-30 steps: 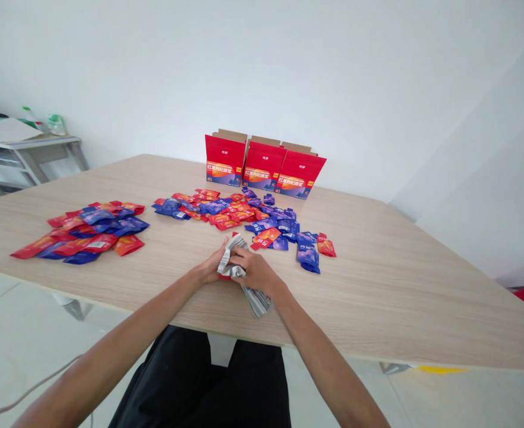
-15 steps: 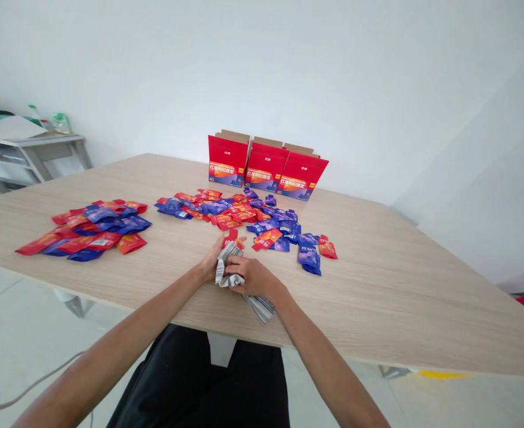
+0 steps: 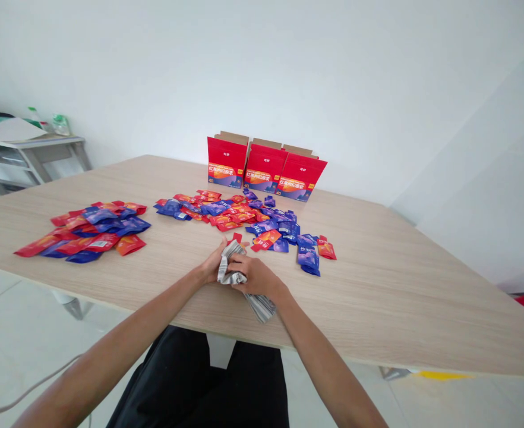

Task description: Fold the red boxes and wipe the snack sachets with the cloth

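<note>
Near the table's front edge, my left hand (image 3: 211, 265) holds a red pouch (image 3: 237, 238), whose top shows above the cloth. My right hand (image 3: 253, 274) grips a grey and white striped cloth (image 3: 261, 307) and presses it over the pouch. Most of the pouch is hidden by the cloth. One end of the cloth hangs from my right hand toward the table edge. Just beyond my hands lies a loose pile of red and blue pouches (image 3: 239, 215).
Three open red boxes (image 3: 264, 169) stand in a row near the wall. Another heap of red and blue pouches (image 3: 88, 232) lies on the table (image 3: 400, 285) at the left. A side desk (image 3: 30, 142) with papers and small items stands at the far left.
The cloth has moved slightly up over the red pouch and covers more of its front. Both hands remain together in nearly the same place.
</note>
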A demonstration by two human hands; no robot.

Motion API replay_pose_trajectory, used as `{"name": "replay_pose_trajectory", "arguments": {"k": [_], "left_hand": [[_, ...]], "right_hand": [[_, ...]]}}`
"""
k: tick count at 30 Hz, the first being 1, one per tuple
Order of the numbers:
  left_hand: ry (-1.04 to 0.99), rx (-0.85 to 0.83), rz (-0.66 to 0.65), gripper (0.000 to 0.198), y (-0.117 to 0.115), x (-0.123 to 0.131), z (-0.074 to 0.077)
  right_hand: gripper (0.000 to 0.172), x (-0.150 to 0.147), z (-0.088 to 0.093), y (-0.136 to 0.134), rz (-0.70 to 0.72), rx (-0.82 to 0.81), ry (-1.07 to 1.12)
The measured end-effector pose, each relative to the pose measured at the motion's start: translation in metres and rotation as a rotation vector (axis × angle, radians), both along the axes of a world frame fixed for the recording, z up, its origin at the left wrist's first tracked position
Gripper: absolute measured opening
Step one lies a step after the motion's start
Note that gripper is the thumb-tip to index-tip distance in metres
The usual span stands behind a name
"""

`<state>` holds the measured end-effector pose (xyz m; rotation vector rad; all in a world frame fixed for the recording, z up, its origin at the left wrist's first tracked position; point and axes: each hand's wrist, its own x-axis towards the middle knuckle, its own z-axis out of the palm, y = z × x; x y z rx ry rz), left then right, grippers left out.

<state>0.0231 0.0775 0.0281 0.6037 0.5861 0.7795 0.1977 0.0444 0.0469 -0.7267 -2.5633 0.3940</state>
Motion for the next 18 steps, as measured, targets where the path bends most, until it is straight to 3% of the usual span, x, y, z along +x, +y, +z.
{"name": "replay_pose_trajectory", "arguments": {"k": [3, 8, 10, 14, 16, 18], "left_hand": [[-0.043, 0.025, 0.017, 0.073, 0.004, -0.004, -0.001], [0.053, -0.034, 0.004, 0.073, 0.003, 0.0, -0.007], [0.061, -0.047, -0.004, 0.073, 0.001, 0.003, -0.008], [0.083, -0.015, 0.017, 0.078, 0.004, 0.001, -0.001], [0.104, 0.015, 0.144, 0.066, 0.014, -0.006, 0.007], [0.219, 0.061, 0.36, 0.042, 0.031, -0.019, 0.019]], "right_hand": [[0.027, -0.006, -0.002, -0.001, -0.002, -0.001, -0.033], [0.029, 0.003, -0.003, 0.007, -0.288, 0.072, 0.1], [0.03, 0.008, -0.003, 0.009, -0.32, 0.075, 0.155], [0.028, 0.007, -0.005, 0.007, -0.125, 0.041, 0.106], [0.027, 0.003, -0.007, 0.005, -0.032, 0.018, 0.041], [0.029, -0.001, -0.007, 0.003, 0.015, 0.003, 0.023]]}}
